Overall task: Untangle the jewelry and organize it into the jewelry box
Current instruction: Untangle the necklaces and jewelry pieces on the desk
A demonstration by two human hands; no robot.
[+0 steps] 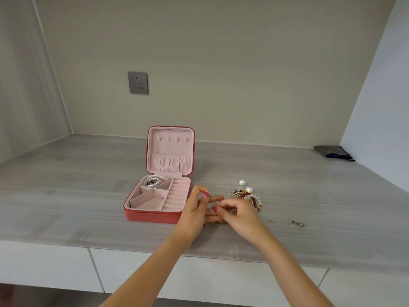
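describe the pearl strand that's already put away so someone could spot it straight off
Find the red jewelry box standing open on the grey counter, left of both hands. The pearl strand lies coiled in its back-left compartment, just under the raised lid. It is the only piece inside the box; the tangled jewelry lies outside, on the counter to the right.

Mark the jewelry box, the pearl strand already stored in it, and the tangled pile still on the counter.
jewelry box [152, 216], head view, on its red front wall.
pearl strand [152, 180], head view, on the coiled pearls in the back-left compartment.
tangled pile [249, 196], head view, on the red and white beads.
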